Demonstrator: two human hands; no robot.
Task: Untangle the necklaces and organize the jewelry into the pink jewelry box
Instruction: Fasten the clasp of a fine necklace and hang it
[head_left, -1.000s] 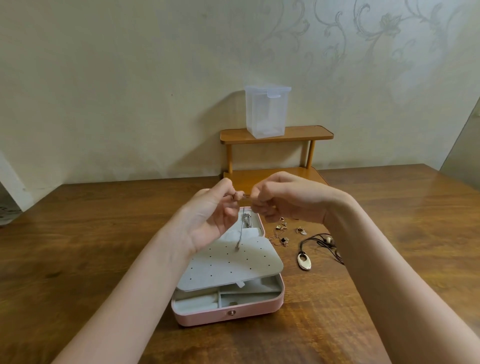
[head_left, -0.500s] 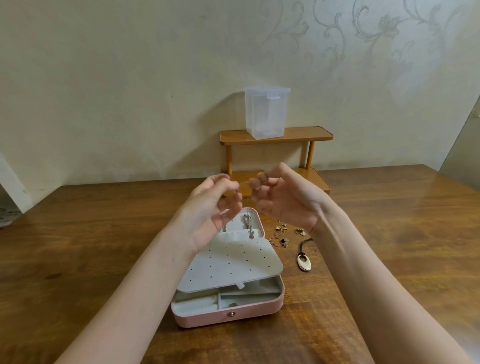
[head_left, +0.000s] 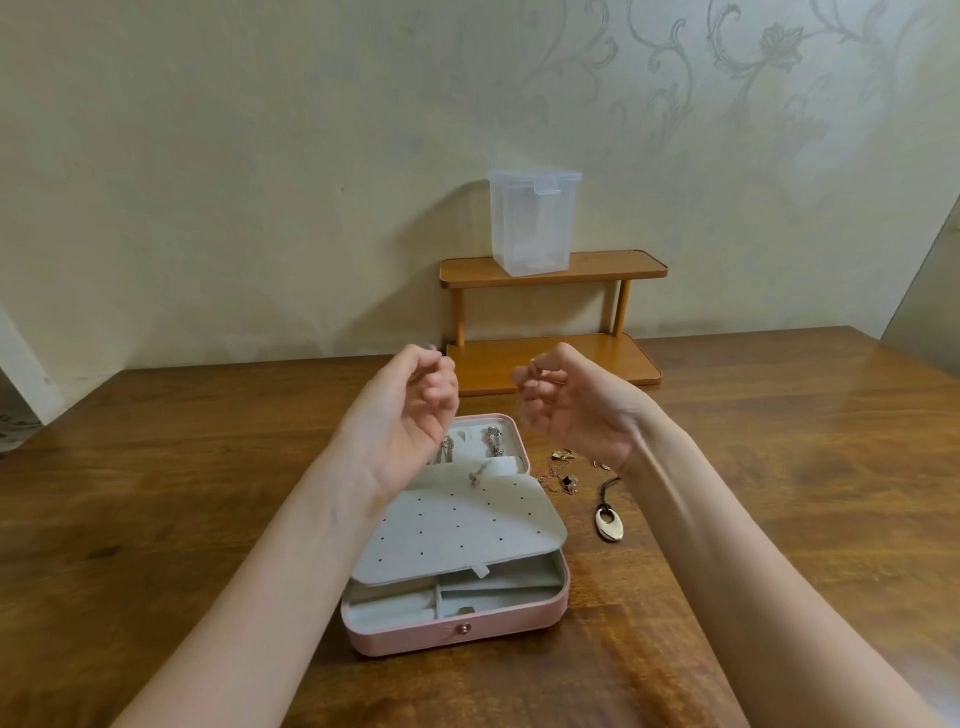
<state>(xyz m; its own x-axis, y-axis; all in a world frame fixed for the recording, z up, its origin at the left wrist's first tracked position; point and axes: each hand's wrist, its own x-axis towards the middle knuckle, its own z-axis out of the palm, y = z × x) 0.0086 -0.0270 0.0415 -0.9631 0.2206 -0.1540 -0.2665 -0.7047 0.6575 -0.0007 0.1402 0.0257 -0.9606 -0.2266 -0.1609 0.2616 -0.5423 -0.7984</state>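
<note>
Both hands hanging above pink jewelry box (head_left: 457, 631), palms facing each other, gap between them. Left hand (head_left: 402, 421) curling fingers, thumb and finger pressing together up top; too blurry to tell if thin chain is between them. Right hand (head_left: 569, 410) curling fingers too, cannot tell if pinching anything. Box sitting open on wooden table (head_left: 156, 493), grey dotted flap (head_left: 462, 525) lying over it. Silver chains (head_left: 493, 440) lying in back part. Gold tangle (head_left: 563, 475) and oval pendant (head_left: 609, 524) lying on table, just right of box.

Jewelry box (head_left: 457, 626): pink, open on the table, grey perforated flap (head_left: 457, 525) over its compartments.
Silver chains (head_left: 494, 439): in the box's far section.
Gold necklaces (head_left: 563, 470): tangled, just right of the box.
Oval pendant (head_left: 609, 523): on black cord, right.
</note>
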